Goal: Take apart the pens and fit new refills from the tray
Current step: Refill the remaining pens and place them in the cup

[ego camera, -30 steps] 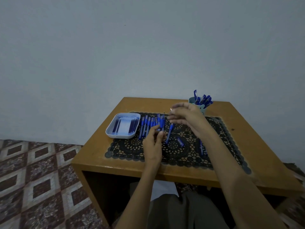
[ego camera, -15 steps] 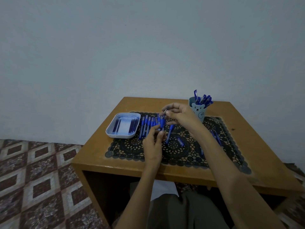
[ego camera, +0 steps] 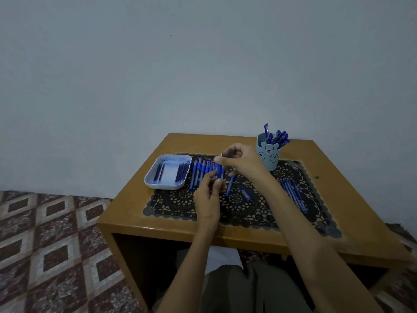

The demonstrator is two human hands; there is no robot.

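My left hand (ego camera: 208, 196) holds the barrel of a blue pen (ego camera: 218, 170) upright over the black lace mat (ego camera: 243, 206). My right hand (ego camera: 242, 160) pinches the pen's metal tip end from above. A white tray (ego camera: 168, 171) with dark refills along its sides lies at the mat's left edge. Several blue pens (ego camera: 199, 171) lie in a row between the tray and my hands. One more pen (ego camera: 230, 186) and a blue cap (ego camera: 246, 193) lie on the mat just right of my left hand.
A light blue bear-face cup (ego camera: 268, 155) full of blue pens stands at the back right. Several thin refills or barrels (ego camera: 293, 195) lie on the mat's right side. The wooden table (ego camera: 144, 199) stands against a plain wall, with patterned floor tiles to its left.
My right hand has moved left, from in front of the cup to the top of the pen held by my left hand. The left hand has stayed in place.
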